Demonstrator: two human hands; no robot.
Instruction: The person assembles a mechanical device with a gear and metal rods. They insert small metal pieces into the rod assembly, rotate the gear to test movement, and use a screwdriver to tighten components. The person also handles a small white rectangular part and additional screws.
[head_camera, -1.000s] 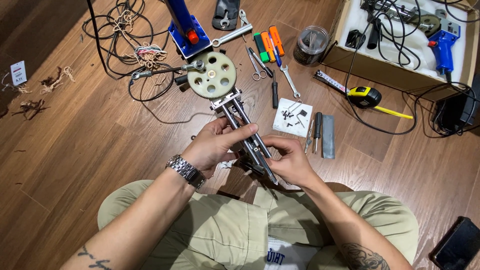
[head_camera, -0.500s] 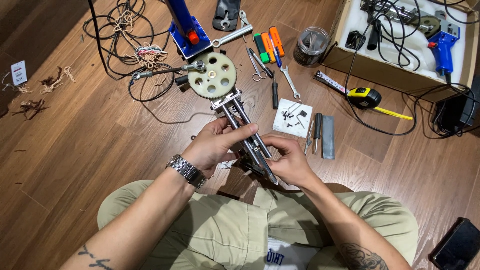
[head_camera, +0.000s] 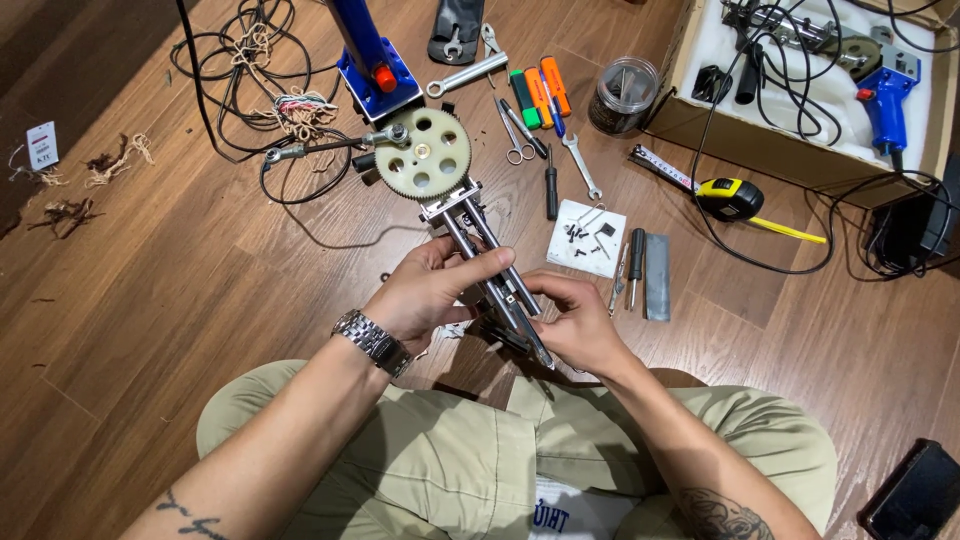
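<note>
Metal rail assembly at frame centre, gripped from left by left hand, from right by right hand. Cream gear wheel at upper end; scissors, tape measure scattered beyond.

At frame centre the rail assembly lies between the left hand and right hand, its gear wheel above. Tape measure right of it, open box upper right, cables upper left

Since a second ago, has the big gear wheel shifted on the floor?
No. The gear wheel sits just as close to the blue tool base.
</note>
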